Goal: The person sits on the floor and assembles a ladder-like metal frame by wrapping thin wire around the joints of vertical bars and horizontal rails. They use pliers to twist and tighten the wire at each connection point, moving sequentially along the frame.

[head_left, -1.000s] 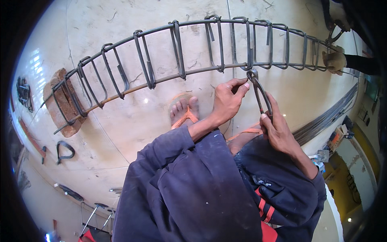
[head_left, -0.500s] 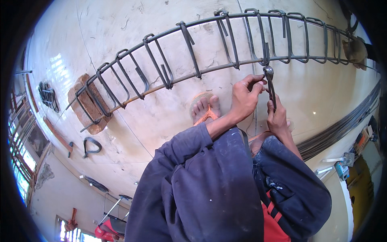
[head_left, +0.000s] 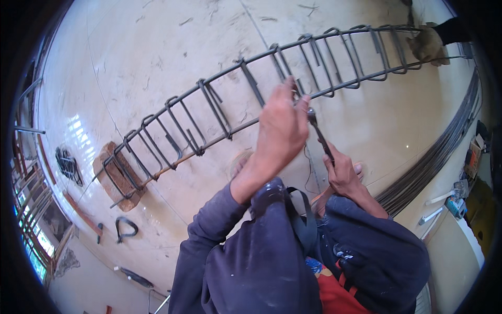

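A long rebar cage [head_left: 219, 112] of dark bars with several rectangular stirrups runs across the pale floor from lower left to upper right. My left hand [head_left: 282, 128] is raised over the cage's near bars and closed around a stirrup. Just below it, my right hand [head_left: 342, 172] grips a slim metal hook tool [head_left: 319, 133] whose tip meets the cage beside my left fingers. Thin tie wire [head_left: 308, 167] hangs under the tool. Both arms wear dark blue sleeves.
The cage's left end rests on a brick [head_left: 117, 178]. Another person's gloved hand [head_left: 426, 44] holds the far right end. Long straight bars [head_left: 439, 157] lie along the right. Loose stirrups [head_left: 68, 165] and a bent piece [head_left: 125, 227] lie at left.
The view has swung, so the cage now tilts more and sits closer. My left hand lifted and slid left along the cage; my right hand dropped lower with the tool still at the bars.
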Motion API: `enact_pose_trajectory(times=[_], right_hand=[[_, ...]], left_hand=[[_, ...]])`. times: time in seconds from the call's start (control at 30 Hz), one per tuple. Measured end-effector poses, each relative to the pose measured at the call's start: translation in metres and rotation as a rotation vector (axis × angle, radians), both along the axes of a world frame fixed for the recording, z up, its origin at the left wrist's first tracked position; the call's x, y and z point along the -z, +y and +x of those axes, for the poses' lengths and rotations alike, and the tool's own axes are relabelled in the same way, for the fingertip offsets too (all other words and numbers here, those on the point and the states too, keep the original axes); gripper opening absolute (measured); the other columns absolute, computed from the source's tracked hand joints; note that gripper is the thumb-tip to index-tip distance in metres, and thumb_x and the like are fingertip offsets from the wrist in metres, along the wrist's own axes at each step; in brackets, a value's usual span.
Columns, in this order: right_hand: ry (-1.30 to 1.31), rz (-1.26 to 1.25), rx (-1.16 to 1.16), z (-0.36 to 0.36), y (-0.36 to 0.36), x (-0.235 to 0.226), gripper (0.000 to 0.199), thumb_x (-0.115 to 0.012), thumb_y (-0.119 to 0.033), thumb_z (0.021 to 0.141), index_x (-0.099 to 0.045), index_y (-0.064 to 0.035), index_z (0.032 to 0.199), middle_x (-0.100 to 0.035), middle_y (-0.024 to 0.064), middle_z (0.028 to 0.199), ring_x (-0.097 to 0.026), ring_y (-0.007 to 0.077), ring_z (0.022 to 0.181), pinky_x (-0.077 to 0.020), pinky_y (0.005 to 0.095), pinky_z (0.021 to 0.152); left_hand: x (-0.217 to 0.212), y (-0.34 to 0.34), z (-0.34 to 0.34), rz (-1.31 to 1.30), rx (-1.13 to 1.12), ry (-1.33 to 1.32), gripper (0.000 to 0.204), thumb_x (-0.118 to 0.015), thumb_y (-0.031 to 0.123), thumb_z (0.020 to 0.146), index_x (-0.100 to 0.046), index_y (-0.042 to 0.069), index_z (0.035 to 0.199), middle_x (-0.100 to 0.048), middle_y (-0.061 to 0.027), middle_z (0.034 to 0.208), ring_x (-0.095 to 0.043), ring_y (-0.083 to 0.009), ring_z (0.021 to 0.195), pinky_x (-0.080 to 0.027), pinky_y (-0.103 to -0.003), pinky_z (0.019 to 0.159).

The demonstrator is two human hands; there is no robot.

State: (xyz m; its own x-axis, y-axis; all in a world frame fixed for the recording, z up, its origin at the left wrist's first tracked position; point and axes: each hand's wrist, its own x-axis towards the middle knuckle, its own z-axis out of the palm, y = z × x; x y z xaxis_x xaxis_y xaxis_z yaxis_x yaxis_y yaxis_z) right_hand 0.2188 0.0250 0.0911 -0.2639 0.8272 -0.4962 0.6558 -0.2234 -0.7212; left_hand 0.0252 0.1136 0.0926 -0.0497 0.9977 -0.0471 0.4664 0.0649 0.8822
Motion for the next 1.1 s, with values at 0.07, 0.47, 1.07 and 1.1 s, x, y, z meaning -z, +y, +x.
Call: enact_pose_trajectory(times=[0.07, 0.47, 1.07, 1.1], right_hand=[[0.047, -0.164, -0.006, 0.006, 0.009, -0.016, 0.047, -0.047, -0.008, 0.095, -0.038, -0.0019, 0.140, -0.062, 0.0252, 0.102, -0.063, 0.0379, 0.095, -0.0483, 0.0433, 0.083], [0.086, -0.105, 0.040, 0.030, 0.064, -0.092, 0.051, -0.047, -0.012, 0.097, -0.033, -0.0057, 0.146, -0.057, 0.0051, 0.077, -0.058, 0.0129, 0.065, -0.0491, 0.0293, 0.059], [-0.030, 0.248, -0.003, -0.010, 0.137, -0.133, 0.038, -0.051, -0.014, 0.096, -0.042, 0.0002, 0.129, -0.052, 0.0099, 0.062, -0.051, 0.0211, 0.054, -0.0408, 0.0370, 0.054], [-0.013, 0.308, 0.040, -0.011, 0.134, -0.127, 0.037, -0.051, -0.014, 0.096, -0.043, -0.0002, 0.129, -0.052, 0.0089, 0.063, -0.051, 0.0193, 0.053, -0.0408, 0.0353, 0.054]], left_hand=[[0.015, 0.015, -0.005, -0.106, -0.007, -0.065, 0.035, -0.057, 0.015, 0.094, -0.053, -0.008, 0.121, -0.066, -0.0225, 0.102, -0.067, -0.0266, 0.093, -0.053, -0.035, 0.081], [0.022, 0.014, -0.013, -0.067, 0.263, 0.330, 0.038, -0.049, -0.001, 0.089, -0.045, -0.012, 0.126, -0.064, -0.0200, 0.094, -0.063, -0.0329, 0.096, -0.050, -0.040, 0.086], [0.064, -0.030, -0.002, 0.357, 0.102, 0.636, 0.030, -0.073, 0.024, 0.078, -0.061, 0.005, 0.098, -0.056, -0.0056, 0.081, -0.058, -0.0203, 0.081, -0.039, -0.036, 0.097], [0.065, -0.029, -0.001, 0.363, 0.090, 0.632, 0.030, -0.073, 0.024, 0.078, -0.061, 0.006, 0.098, -0.056, -0.0053, 0.079, -0.058, -0.0205, 0.081, -0.039, -0.036, 0.096]])
